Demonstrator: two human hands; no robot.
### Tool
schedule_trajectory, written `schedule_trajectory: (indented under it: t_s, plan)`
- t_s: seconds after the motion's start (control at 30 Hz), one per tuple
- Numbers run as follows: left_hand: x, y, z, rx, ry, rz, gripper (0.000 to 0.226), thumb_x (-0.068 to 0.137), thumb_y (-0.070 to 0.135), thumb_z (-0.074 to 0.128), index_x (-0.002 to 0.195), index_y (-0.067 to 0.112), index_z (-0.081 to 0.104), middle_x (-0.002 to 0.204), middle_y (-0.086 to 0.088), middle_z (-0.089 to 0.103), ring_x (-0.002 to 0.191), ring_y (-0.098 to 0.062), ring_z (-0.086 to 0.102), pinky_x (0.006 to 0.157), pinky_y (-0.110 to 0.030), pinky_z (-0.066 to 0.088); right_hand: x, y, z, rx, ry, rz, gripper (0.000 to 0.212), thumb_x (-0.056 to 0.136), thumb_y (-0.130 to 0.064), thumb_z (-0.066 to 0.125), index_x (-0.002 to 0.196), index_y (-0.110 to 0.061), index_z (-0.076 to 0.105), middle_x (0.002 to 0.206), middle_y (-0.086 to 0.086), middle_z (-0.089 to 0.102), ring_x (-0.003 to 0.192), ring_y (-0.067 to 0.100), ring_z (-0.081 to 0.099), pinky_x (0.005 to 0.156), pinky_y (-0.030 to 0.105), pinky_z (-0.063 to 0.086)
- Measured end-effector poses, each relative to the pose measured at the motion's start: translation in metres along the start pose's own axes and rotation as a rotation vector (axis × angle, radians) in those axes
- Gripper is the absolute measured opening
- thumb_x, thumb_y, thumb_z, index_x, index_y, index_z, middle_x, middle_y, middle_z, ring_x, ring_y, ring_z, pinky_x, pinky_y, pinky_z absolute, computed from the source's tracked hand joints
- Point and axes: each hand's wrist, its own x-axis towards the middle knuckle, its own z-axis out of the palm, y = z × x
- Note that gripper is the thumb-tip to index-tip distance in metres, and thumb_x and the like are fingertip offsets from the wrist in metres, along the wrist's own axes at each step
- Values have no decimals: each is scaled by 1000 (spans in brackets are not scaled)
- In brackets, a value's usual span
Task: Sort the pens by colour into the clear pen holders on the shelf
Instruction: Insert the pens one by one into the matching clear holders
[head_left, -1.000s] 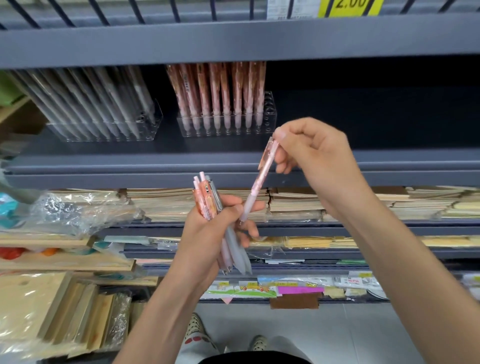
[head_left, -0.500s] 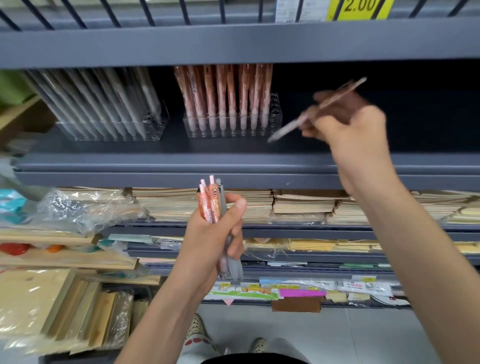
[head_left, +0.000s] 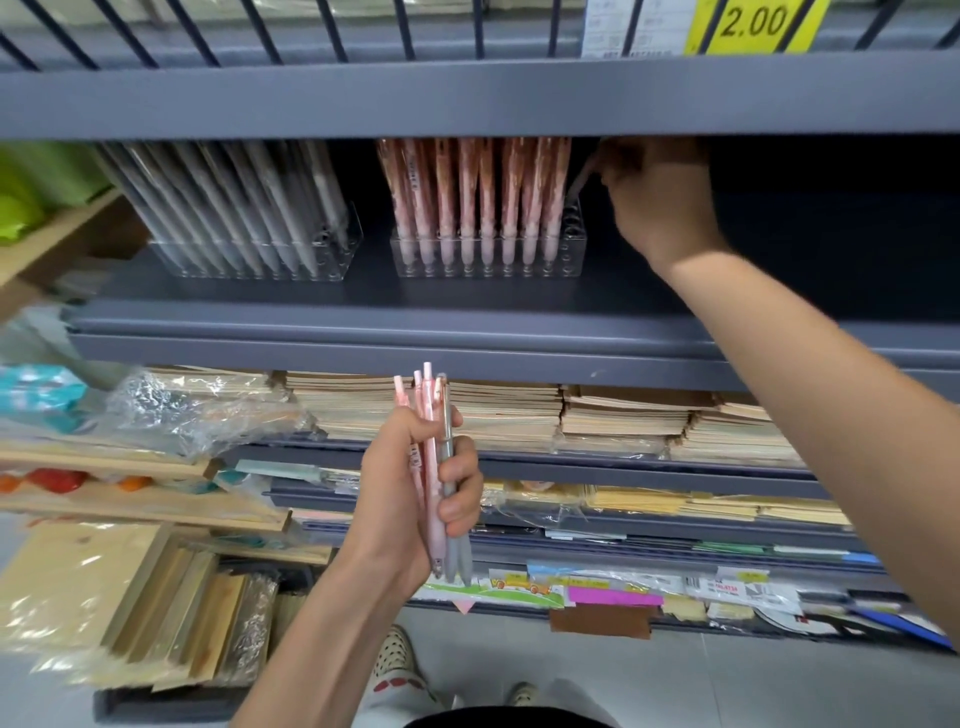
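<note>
- Holder (head_left: 249, 262) of clear plastic at the shelf's (head_left: 363, 317) left, full of grey pens (head_left: 234, 202) leaning left.
- Left hand (head_left: 410, 493), below the shelf, grips a bundle of pens (head_left: 428, 400), pink and grey, upright.
- Second holder (head_left: 488, 257), mid-shelf, carries pink pens (head_left: 467, 192) standing upright.
- Right hand (head_left: 660, 202) pinches a single pen (head_left: 576, 182), blurred, just beside that holder's right end.

Two clear pen holders (head_left: 488, 262). Eight pink pens (head_left: 467, 197) across the right one's front row; grey pens (head_left: 234, 208) in the left, too crowded to count. Left hand (head_left: 405, 499): bunch (head_left: 432, 467) of about four pink, two grey. Right hand (head_left: 660, 208): one pen (head_left: 575, 183).
</note>
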Motion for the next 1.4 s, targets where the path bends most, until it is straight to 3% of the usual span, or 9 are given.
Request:
schedule_trajectory:
  t_s: [0.13, 0.27, 0.43, 0.57, 0.73, 0.83, 1.07, 1.23, 1.4]
  plan:
    - [1, -2, -1, 31, -6, -24, 12, 82, 25, 49, 85, 16, 42, 60, 0, 40, 40, -11, 30, 36, -20, 29, 8, -4, 7, -176, -103, -16, 46, 97, -18, 49, 142, -12, 45, 146, 14, 45, 135, 27, 39, 108, 23, 25]
    - [3, -4, 0, 52, 12, -38, 11, 97, 20, 52, 98, 13, 43, 66, -2, 47, 42, -10, 36, 38, -21, 33, 15, -2, 10, -277, -192, 14, 53, 98, -20, 47, 149, -17, 33, 153, 14, 35, 139, 32, 34, 109, 27, 25]
    - [3, -6, 1, 131, 46, 4, 20, 102, 23, 49, 116, 8, 52, 76, -7, 58, 46, -11, 38, 41, -20, 37, 18, 0, 11, -293, -289, 116, 46, 97, -30, 48, 141, -21, 42, 137, 17, 51, 119, 39, 52, 87, 32, 39]
    - [1, -6, 3, 142, 37, 50, 23, 102, 25, 50, 116, 7, 56, 81, -10, 60, 47, -11, 40, 43, -20, 38, 11, -1, 1, -120, -254, 216, 39, 90, -33, 63, 125, -18, 58, 126, 9, 62, 113, 26, 59, 93, 29, 46]
    - [-1, -7, 3, 174, 13, 104, 24, 98, 28, 53, 108, 6, 55, 83, -10, 63, 46, -12, 38, 44, -20, 39, -36, -14, -24, 285, 13, 305, 17, 87, -13, 57, 80, -26, 65, 65, -4, 67, 50, 9, 55, 52, 26, 46]
    - [-1, -8, 5, 187, -62, 110, 23, 96, 28, 57, 102, 7, 53, 79, -8, 63, 45, -11, 38, 44, -20, 39, -85, -31, -34, 404, -238, 329, 11, 89, -22, 64, 79, -22, 71, 64, -3, 69, 39, 9, 44, 37, 19, 34]
    - [4, -17, 15, 264, -189, 92, 18, 89, 38, 71, 95, 22, 64, 79, -7, 62, 44, -11, 40, 43, -20, 38, -129, -49, -37, 422, -742, 300, 17, 89, -27, 70, 85, -12, 77, 48, -13, 53, 40, 2, 38, 40, 12, 29]
    - [8, -20, 14, 274, -194, 30, 48, 86, 59, 65, 112, 18, 65, 82, -6, 62, 46, -9, 41, 45, -20, 40, -127, -42, -44, 527, -619, 408, 15, 92, -20, 66, 91, -7, 73, 56, 1, 53, 46, 10, 37, 39, 22, 25]
    - [7, -23, 10, 129, -111, -57, 31, 96, 34, 57, 115, 10, 53, 74, -5, 56, 43, -10, 37, 40, -20, 37, -114, -35, -52, 760, -252, 490, 16, 103, -15, 43, 100, -5, 56, 86, 17, 74, 60, 24, 65, 53, 27, 55]
